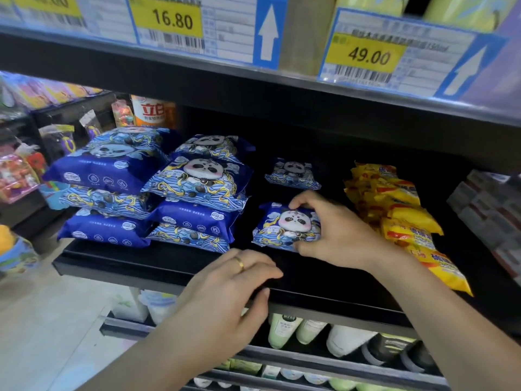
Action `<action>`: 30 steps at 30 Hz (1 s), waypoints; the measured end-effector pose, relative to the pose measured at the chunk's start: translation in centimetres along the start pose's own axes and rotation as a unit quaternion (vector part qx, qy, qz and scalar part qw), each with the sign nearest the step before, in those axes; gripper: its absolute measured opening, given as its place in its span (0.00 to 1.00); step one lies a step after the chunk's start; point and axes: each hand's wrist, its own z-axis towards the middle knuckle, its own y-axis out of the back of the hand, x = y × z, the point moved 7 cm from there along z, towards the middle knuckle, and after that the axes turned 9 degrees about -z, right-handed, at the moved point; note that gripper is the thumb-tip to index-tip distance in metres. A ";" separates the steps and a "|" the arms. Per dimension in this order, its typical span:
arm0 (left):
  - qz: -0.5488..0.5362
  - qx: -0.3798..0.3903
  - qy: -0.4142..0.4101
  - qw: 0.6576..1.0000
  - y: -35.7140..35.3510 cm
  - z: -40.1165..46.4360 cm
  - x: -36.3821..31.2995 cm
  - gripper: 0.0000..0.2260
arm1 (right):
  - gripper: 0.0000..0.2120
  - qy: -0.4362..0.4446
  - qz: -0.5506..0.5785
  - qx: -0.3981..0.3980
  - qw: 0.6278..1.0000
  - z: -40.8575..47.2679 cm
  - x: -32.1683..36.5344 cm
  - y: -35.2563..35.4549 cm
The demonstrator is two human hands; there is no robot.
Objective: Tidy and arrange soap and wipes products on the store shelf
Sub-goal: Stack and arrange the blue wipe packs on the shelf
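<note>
Right hand (332,230) pinches a small blue soft-plastic wipes pack with a panda print (284,225), thumb at its near edge, fingers over the far edge; pack lies flat on the black shelf board (158,266). Left hand (234,280) rests loose-fingered, holding nothing, on the shelf lip just nearer. Risks: slick film slipping from the pinch; forearm brushing the yellow crinkly soap packets (406,210) to its right and toppling them; a leftward slide nudging the stacked blue packs (197,190).

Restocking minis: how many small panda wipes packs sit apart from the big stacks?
2: one gripped by the right hand; one behind it, deeper on the shelf. Others may hide.
</note>
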 end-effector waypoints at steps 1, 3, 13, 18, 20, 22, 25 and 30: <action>0.011 0.007 -0.011 1.000 -0.3 0.2 -0.1 0.13 | 0.30 -0.003 -0.001 0.022 1.000 0.2 -0.1 -0.5; 0.027 0.015 -0.021 0.999 -0.7 0.5 0.1 0.13 | 0.28 -0.009 0.017 0.068 0.997 0.8 -0.6 -0.8; 0.013 0.005 0.019 1.000 -2.3 0.9 2.0 0.11 | 0.31 -0.105 -0.090 -0.016 0.990 12.7 -5.5 0.9; -0.007 0.008 0.024 1.000 -2.1 0.9 2.2 0.11 | 0.43 -0.124 -0.076 0.047 0.988 16.4 -7.2 -2.0; -0.020 0.005 0.031 0.999 -1.9 0.8 2.4 0.11 | 0.38 -0.117 -0.077 0.023 0.990 16.7 -7.6 -2.2; -0.033 0.003 0.038 0.999 -1.8 0.7 2.5 0.10 | 0.31 -0.114 -0.084 -0.027 0.990 16.5 -7.9 -1.6; -0.049 0.004 0.046 0.998 -1.7 0.7 2.6 0.10 | 0.27 -0.125 -0.081 -0.057 0.987 15.0 -7.5 -0.7; -0.156 -0.037 0.110 0.981 -0.9 0.8 3.4 0.08 | 0.27 -0.120 -0.078 -0.123 0.982 8.3 -3.7 1.5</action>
